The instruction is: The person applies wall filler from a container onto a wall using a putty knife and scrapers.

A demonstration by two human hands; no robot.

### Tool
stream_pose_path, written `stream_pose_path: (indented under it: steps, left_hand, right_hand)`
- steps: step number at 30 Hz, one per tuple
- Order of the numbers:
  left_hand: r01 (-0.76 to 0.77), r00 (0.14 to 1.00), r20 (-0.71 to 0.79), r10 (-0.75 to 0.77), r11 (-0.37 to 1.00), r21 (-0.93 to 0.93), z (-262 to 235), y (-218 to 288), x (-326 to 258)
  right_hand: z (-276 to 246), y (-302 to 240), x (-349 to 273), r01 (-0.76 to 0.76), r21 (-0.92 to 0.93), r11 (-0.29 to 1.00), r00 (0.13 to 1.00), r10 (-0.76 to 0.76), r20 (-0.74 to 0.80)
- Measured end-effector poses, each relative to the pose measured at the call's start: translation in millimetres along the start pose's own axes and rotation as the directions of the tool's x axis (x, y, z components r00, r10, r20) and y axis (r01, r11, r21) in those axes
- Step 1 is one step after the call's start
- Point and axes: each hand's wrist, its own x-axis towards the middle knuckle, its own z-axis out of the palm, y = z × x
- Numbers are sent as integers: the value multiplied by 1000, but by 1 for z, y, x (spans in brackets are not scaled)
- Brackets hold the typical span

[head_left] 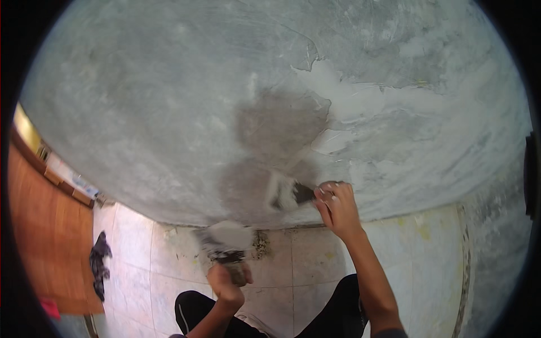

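My right hand point(341, 208) grips a wide putty knife point(304, 194), its blade smeared with pale filler and held at the lower part of the grey wall point(169, 112). Lower and to the left, my left hand point(225, 284) is closed round the handle of a second putty knife point(230, 257). A heap of light grey filler point(228, 234) lies on that blade, blurred by motion. Up on the wall, a lighter, ragged-edged layer of filler point(377, 101) spreads toward the right. Left of it falls a dark shadow point(276, 127).
Pale floor tiles point(315, 253) meet the wall's foot, with dark crumbs point(261, 245) there. My bent knees are close below. At left lie a black crumpled plastic or cloth point(100, 265) and a brown wooden surface point(45, 236). Another grey wall point(499, 242) stands at right.
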Motion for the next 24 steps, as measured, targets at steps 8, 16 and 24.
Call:
stream_pose_path:
  steps: [8,16,24]
  left_hand:
    - [68,996,68,-57,985,-161,-31,-13,32]
    - [76,985,172,-28,957,-279,-13,-15,26]
    - [67,994,94,-51,982,-177,-25,-43,16]
  right_hand:
    - [33,-8,10,-36,-193,980,994,14,-109]
    - [43,-22,7,-86,-276,957,965,11,-261]
    - [52,-26,10,-91,-257,962,936,-6,-353]
